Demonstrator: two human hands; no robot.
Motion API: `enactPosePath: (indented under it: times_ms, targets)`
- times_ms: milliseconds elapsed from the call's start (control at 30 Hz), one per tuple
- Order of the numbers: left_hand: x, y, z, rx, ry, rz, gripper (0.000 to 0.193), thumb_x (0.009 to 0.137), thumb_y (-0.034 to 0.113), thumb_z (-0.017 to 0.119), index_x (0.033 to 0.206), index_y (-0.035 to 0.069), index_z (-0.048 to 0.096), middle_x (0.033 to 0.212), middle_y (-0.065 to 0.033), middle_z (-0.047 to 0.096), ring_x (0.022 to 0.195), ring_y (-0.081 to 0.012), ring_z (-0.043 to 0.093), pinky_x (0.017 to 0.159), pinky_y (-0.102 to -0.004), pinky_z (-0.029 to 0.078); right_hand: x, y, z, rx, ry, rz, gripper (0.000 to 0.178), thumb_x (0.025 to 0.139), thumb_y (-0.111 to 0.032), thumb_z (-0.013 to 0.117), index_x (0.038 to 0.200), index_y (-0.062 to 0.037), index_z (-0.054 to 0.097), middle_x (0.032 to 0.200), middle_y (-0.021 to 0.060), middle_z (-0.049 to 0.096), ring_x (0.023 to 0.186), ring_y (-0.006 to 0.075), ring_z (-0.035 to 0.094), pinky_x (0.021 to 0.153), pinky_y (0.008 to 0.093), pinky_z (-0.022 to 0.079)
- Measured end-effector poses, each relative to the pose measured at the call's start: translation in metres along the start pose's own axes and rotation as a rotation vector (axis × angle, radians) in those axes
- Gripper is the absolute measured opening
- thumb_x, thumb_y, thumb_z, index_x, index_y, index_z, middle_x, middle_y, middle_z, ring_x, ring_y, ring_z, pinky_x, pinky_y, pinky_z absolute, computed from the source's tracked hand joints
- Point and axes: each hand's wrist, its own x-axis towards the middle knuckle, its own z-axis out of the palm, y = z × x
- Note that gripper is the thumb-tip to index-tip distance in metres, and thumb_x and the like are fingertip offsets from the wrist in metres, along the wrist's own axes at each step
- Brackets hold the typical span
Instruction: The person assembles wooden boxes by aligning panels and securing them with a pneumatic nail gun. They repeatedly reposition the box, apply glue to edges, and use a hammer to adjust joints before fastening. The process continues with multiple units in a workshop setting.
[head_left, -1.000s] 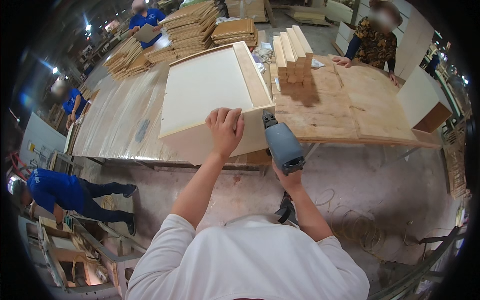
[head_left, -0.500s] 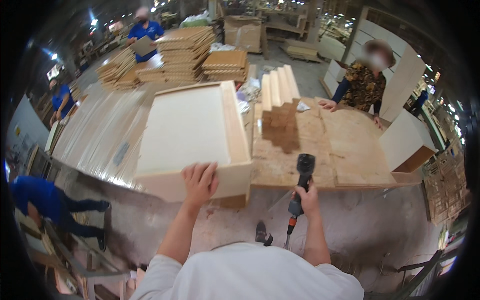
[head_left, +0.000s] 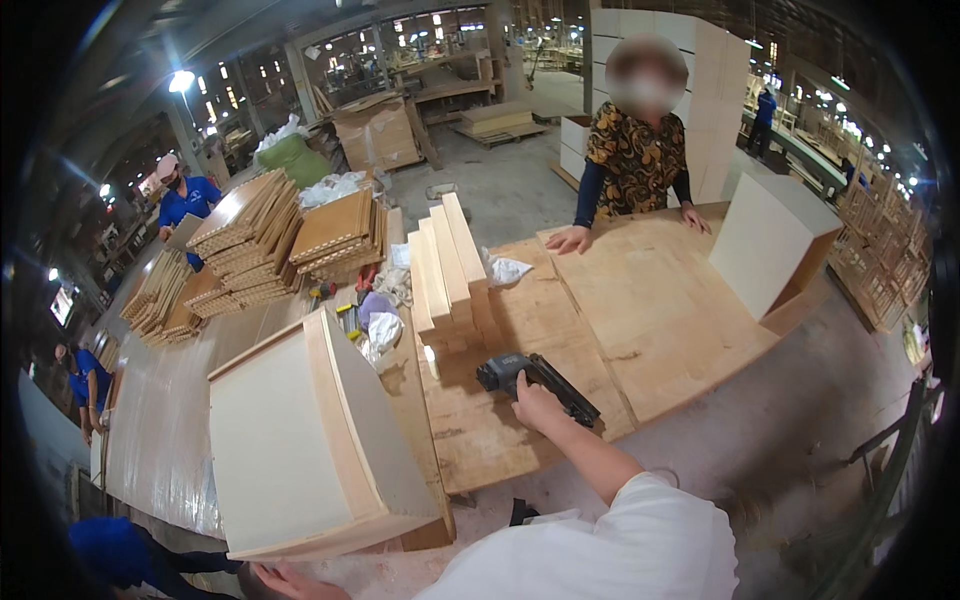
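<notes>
My right hand (head_left: 540,408) is wrapped round a dark pneumatic nail gun (head_left: 565,388), which lies on its side low over the bare wooden tabletop (head_left: 470,440). Whether the tool rests on the wood I cannot tell. A pale wooden drawer-like box (head_left: 270,450) with a white panel on top sits on the table to the left, its front overhanging the edge. Just below its near corner, at the picture's lower rim, my left hand (head_left: 292,580) shows with fingers stretched out, partly cut off. Beyond the nail gun stands a stack of light wood strips (head_left: 447,265).
Across the table a person (head_left: 640,160) in a patterned top rests both hands on it. Another box (head_left: 770,245) stands at the right end. Stacked brown panels (head_left: 245,230), a cloth (head_left: 383,335) and blue-shirted people (head_left: 185,200) are on the left. A blue-clothed person (head_left: 110,550) is close at lower left.
The view has swung right and up. My left hand has come off the box's top front edge and down beside it. My right hand has brought the nail gun up over the tabletop, turning it sideways.
</notes>
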Motion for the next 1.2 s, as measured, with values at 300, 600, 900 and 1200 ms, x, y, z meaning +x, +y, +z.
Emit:
enactPosePath:
  times_ms: [300, 600, 900, 1200]
  targets:
    - [0.004, 0.055, 0.038, 0.014, -0.130, -0.529, 0.047, 0.092, 0.029, 0.056, 0.127, 0.000, 0.042, 0.120, -0.0162, 0.050, 0.105, -0.0220, 0.052, 0.078, -0.0378, 0.049, 0.029, -0.007, 0.020, 0.005, 0.069, -0.125, 0.065, 0.087, -0.028, 0.058, 0.142, -0.0035, 0.033, 0.124, 0.0248, 0.051, 0.106, 0.0387, 0.057, 0.088, 0.0473, 0.048]
    - [0.002, 0.021, 0.023, -0.190, -0.102, -0.517, 0.067, 0.083, 0.027, 0.059, 0.140, 0.016, 0.025, 0.126, -0.0080, 0.044, 0.105, -0.0195, 0.050, 0.068, -0.0302, 0.047, 0.005, -0.097, 0.077, 0.755, -0.061, -0.560, 0.056, 0.090, -0.041, 0.058, 0.131, -0.0029, 0.051, 0.113, 0.0165, 0.062, 0.098, 0.0289, 0.061, 0.083, 0.0384, 0.050]
    - [-0.046, 0.057, -0.035, -0.374, -0.163, -0.331, 0.086, 0.079, 0.024, 0.054, 0.151, 0.013, 0.007, 0.145, -0.0166, 0.029, 0.132, -0.0285, 0.033, 0.107, -0.0445, 0.031, -0.037, -0.185, 0.089, 1.214, -0.521, 0.013, 0.058, 0.097, -0.051, 0.039, 0.132, -0.0058, 0.050, 0.120, 0.0078, 0.058, 0.101, 0.0196, 0.057, 0.077, 0.0301, 0.047]
    - [-0.064, 0.060, -0.097, -0.236, -0.153, -0.599, 0.083, 0.085, 0.039, 0.062, 0.148, 0.001, 0.022, 0.141, -0.0232, 0.036, 0.121, -0.0329, 0.040, 0.105, -0.0428, 0.030, -0.076, -0.178, 0.124, 1.715, -0.287, 0.032, 0.061, 0.094, -0.056, 0.042, 0.126, -0.0058, 0.054, 0.117, 0.0066, 0.061, 0.104, 0.0172, 0.054, 0.091, 0.0312, 0.040]
